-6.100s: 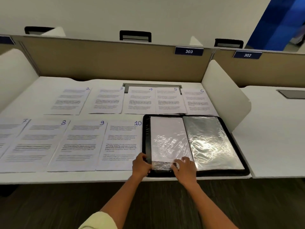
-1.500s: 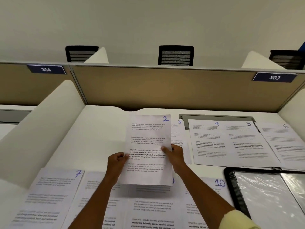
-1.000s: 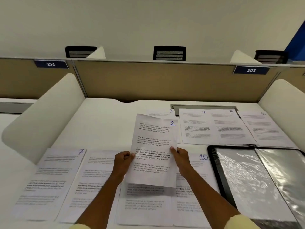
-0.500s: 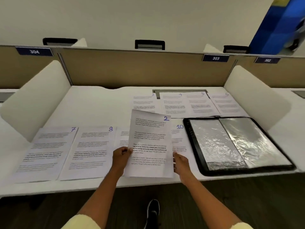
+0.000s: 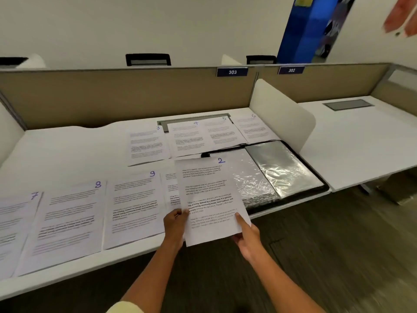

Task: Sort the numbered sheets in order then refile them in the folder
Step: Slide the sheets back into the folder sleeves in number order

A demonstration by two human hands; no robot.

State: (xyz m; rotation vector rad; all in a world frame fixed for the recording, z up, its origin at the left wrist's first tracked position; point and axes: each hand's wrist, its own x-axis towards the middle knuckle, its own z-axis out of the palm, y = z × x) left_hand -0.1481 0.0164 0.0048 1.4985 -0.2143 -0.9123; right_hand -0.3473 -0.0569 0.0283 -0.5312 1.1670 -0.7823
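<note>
Swinging right from the desk's (image 5: 67, 150) left side, sheet 2 (image 5: 209, 199) hung over the folder's (image 5: 284, 168) near-left corner, pinched by left hand (image 5: 174, 224) and right hand (image 5: 247, 236); filing looked next.

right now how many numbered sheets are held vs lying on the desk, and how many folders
Sheets held in both hands: 1, sheet 2
Sheets on the desk with a readable number: 7, numbered 3, 4, 5, 6, 7, 8, 9
Sheets on the desk, number hidden: 1
Open folders: 1
Total: 10
</note>
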